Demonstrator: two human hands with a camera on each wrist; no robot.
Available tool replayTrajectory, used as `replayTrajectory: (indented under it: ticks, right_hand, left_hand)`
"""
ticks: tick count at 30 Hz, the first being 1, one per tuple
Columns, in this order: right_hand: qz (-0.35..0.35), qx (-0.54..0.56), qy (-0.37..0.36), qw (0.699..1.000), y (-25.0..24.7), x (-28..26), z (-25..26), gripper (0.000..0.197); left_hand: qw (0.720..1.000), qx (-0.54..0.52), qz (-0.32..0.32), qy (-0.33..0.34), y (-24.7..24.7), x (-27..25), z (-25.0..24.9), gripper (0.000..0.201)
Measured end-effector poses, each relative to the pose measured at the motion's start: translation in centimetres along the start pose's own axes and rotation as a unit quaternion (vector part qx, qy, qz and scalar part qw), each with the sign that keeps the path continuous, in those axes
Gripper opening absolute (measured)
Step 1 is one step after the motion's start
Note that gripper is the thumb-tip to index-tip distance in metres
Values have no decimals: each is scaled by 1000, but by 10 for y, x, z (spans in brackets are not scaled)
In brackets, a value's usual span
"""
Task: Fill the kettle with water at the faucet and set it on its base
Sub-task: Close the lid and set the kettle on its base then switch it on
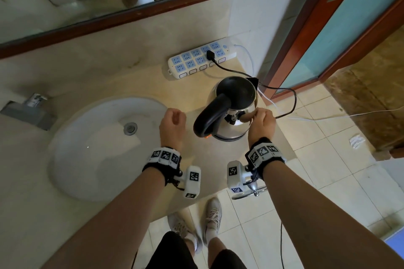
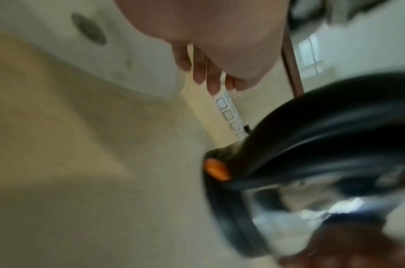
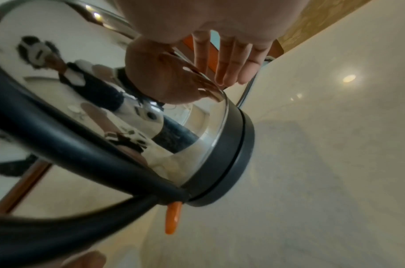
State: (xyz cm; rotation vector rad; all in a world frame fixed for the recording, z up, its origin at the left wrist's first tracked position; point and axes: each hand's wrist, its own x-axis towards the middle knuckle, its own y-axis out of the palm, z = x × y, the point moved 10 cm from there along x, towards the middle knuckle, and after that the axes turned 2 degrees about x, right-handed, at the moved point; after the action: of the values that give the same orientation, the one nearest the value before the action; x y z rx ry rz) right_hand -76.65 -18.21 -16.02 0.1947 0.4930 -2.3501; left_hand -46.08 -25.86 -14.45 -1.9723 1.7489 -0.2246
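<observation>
Kettle: stainless electric kettle (image 1: 235, 113), lid open, black interior visible; upright on the bench at the right of the sink, near the bench's right edge. Black loop handle (image 1: 211, 116) points toward 8 o'clock in the head view.
Base: black ring base (image 3: 231, 154) directly under the kettle body; the kettle sits on it. Orange switch lever (image 3: 172, 217) projects at the foot of the handle.
Right hand: right hand (image 1: 261, 123) at the kettle's 4 o'clock side; thumb pressed flat on the steel wall, fingers (image 3: 231, 59) straight and loose beside the wall. Not wrapped round anything.
Left hand: left hand (image 1: 172, 123) at 9 o'clock from the kettle, above the bench between sink and kettle, apart from the handle. Fingers loosely curled, holding nothing. Left wrist view blurred.
Cord: black cord (image 1: 282, 94) runs from the kettle's far side, loops off the bench edge at 3 o'clock, and plugs into the power strip.
Power strip: white strip with blue sockets (image 1: 201, 59) at 12 o'clock from the kettle, against the back wall.
Sink: white oval basin (image 1: 98, 148) at 9 o'clock from the kettle, metal drain (image 1: 130, 128) in its floor.
Faucet: grey metal faucet (image 1: 28, 111) at the basin's 10 o'clock. No water stream visible.
Bench: beige stone bench (image 1: 142, 81).
Mirror: wood-framed mirror (image 1: 109, 22) on the wall above, at 12 o'clock.
</observation>
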Motion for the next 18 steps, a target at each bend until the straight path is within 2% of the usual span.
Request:
replayTrajectory:
  ticks: [2, 4, 8, 11, 13, 15, 18]
  right_hand:
    - [6, -56, -2, 998, -2, 0, -5, 55]
    - [5, -105, -6, 994, -7, 2, -8, 51]
    - [7, -129, -9, 992, -9, 7, -9, 41]
    - [7, -127, -3, 992, -8, 8, -12, 43]
    - [5, -118, 5, 993, -7, 11, -14, 43]
    - [4, -112, 10, 994, -5, 13, -15, 45]
    - [4, -102, 18, 995, -5, 14, -19, 40]
  left_hand:
    - [991, 122, 3, 52, 4, 7, 4, 14]
    - [975, 195, 67, 83, 22, 8, 9, 12]
    - [937, 262, 227, 42, 64, -1, 31, 12]
    - [922, 296, 245, 40, 73, -2, 31, 12]
    - [918, 290, 269, 44, 77, -6, 29, 26]
    - [922, 270, 276, 33, 75, -13, 27, 33]
    - [926, 261, 272, 12, 75, -12, 38, 29]
